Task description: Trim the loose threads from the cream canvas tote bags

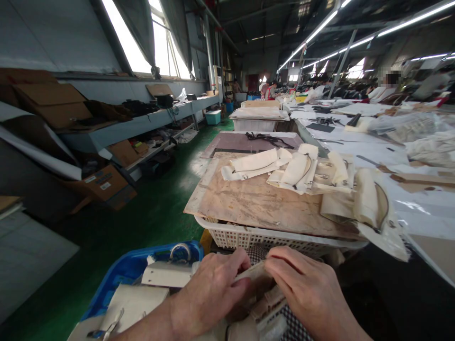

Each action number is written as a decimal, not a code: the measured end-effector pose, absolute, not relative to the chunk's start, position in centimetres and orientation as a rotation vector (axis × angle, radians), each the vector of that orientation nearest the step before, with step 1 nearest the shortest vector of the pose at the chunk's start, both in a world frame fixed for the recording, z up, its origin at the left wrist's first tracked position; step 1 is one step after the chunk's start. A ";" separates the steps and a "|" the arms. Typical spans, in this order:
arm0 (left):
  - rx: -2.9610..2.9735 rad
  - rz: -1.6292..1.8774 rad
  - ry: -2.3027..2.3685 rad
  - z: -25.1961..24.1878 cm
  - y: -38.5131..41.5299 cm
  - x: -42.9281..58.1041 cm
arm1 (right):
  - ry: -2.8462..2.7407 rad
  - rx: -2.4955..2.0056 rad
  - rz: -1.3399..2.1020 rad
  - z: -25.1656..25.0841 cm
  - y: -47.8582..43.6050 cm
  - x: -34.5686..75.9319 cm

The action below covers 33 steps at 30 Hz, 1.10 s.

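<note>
In front of my lap, my left hand (213, 289) pinches one side of a cream, leather-like piece (253, 273) between thumb and fingers. My right hand (305, 284) has its fingers closed on the far edge of the same piece. Much of the piece is hidden behind the hands, and more folded cream and brownish material (266, 305) hangs below, over a checked cloth (258, 253). At my left, a blue tub (122, 265) holds flat cream pieces (167, 274), one with a pale curved handle (180, 248). Small metal snips (114, 324) lie on a cream piece beside my left forearm.
Ahead, a stained brown board (245, 199) rests on a white plastic basket (241, 234). Several cream wrapped pieces (298, 166) lie along its right side. A long white table (373, 142) runs on the right. Cardboard boxes (103, 187) and a shelf (142, 118) stand left, beyond green floor (174, 203).
</note>
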<state>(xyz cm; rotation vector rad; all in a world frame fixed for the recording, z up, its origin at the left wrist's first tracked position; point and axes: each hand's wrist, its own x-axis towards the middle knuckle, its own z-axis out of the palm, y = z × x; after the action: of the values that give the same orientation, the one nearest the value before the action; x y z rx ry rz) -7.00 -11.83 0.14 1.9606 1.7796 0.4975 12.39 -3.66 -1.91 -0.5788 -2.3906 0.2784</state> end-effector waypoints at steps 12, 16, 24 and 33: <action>2.077 0.346 1.804 0.6 -12.4 -6.5 | -2.427 -0.667 0.307 -1.6 -3.8 12.3; 2.134 0.298 1.800 0.5 -12.5 -6.3 | -2.462 -0.745 0.368 -0.7 -3.8 11.9; 2.102 0.403 1.798 0.1 -12.5 -6.5 | -2.416 -0.687 0.334 -1.3 -4.1 11.3; 1.906 0.619 1.713 0.0 -12.3 -7.6 | -2.428 -0.818 0.794 -1.9 -3.6 12.0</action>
<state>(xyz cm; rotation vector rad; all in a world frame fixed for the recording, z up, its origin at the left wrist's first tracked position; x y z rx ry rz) -7.56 -12.25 -0.01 1.9064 1.7128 0.6190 11.96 -3.55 -1.85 -0.8180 -2.4278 0.7942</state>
